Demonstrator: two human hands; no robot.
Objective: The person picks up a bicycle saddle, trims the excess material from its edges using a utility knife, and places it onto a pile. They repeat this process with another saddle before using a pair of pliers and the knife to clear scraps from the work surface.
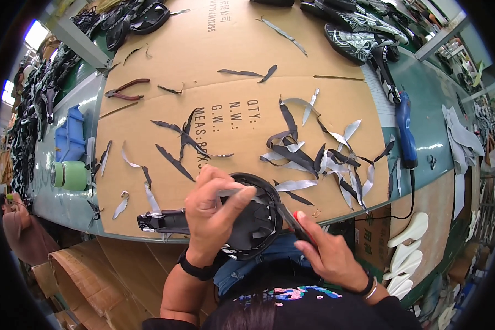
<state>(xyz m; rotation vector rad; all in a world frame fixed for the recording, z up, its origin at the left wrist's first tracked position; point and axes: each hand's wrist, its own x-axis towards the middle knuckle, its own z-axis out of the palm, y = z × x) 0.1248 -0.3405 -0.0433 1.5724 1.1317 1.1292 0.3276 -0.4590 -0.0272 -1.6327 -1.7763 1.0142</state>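
Left hand (210, 208) pinches pale grey strip (229, 192), presumably tensioning it; right hand (335, 257) grips red-handled tool (292, 219) at three o'clock on black plastic saddle (248, 221).

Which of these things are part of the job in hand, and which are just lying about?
Seemingly in use:
black saddle-shaped piece, beneath the left hand
red-handled tool, in the right hand

Apparently just lying about:
pliers
blue corded tool
green jar
strip scraps
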